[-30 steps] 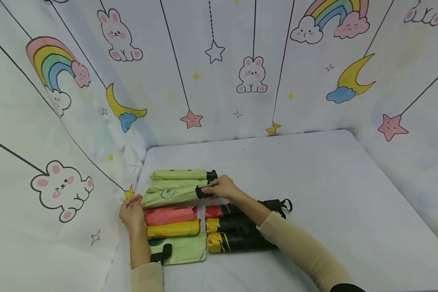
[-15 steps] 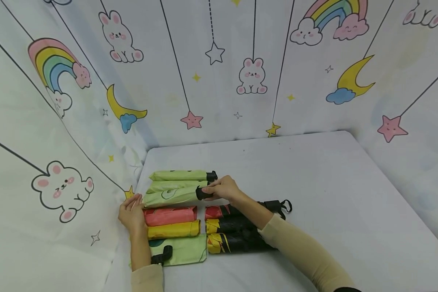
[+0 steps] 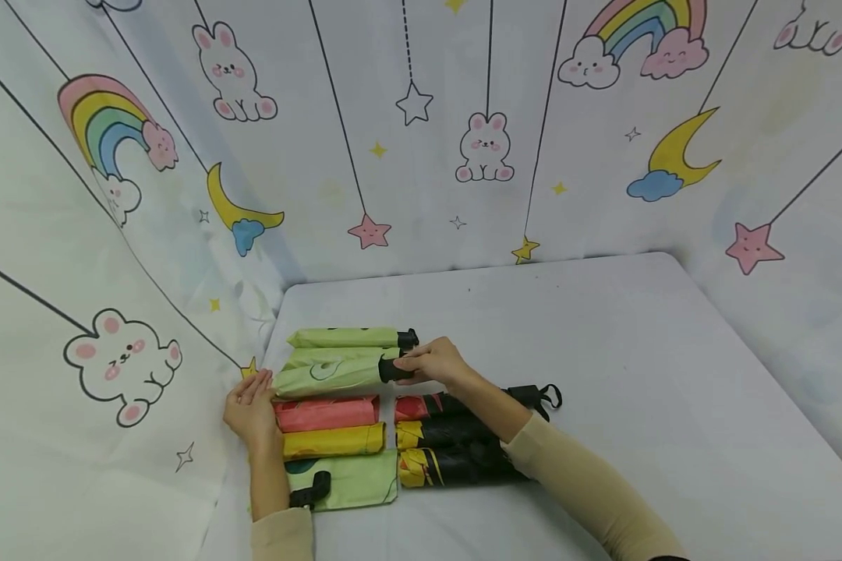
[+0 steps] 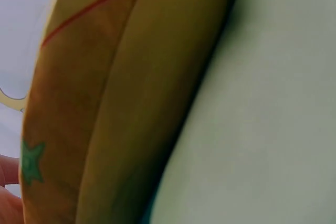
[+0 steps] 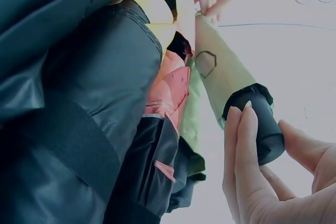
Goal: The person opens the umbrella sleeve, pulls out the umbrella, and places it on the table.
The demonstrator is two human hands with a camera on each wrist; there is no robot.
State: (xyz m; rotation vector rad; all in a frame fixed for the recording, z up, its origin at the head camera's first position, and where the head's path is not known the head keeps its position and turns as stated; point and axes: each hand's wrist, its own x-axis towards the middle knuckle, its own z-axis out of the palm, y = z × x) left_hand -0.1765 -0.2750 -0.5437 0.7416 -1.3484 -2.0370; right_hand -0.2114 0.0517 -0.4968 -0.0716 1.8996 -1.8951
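A light green folded umbrella (image 3: pixel 333 377) with a black handle (image 5: pixel 257 124) lies across both hands at the front of a green row. My right hand (image 3: pixel 435 363) grips the handle between thumb and fingers. At the other end, my left hand (image 3: pixel 251 409) pinches the umbrella's tip, also seen in the right wrist view. Just behind it are two more green umbrellas, the farther one (image 3: pixel 344 337) with a black end. Nearer me lie a red pouch (image 3: pixel 330 414) and a yellow pouch (image 3: pixel 334 442). Yellow fabric (image 4: pixel 115 98) fills much of the left wrist view.
Several black folded umbrellas with red or yellow ends, one nearest me (image 3: pixel 463 466), lie under and beside my right forearm. A flat green pouch (image 3: pixel 365 479) sits at the front left. The white table (image 3: pixel 638 389) meets a patterned curtain (image 3: pixel 449 195) at the back and sides.
The right hand and the umbrella handle have shifted very slightly right. The left hand has edged slightly left, its grip unchanged.
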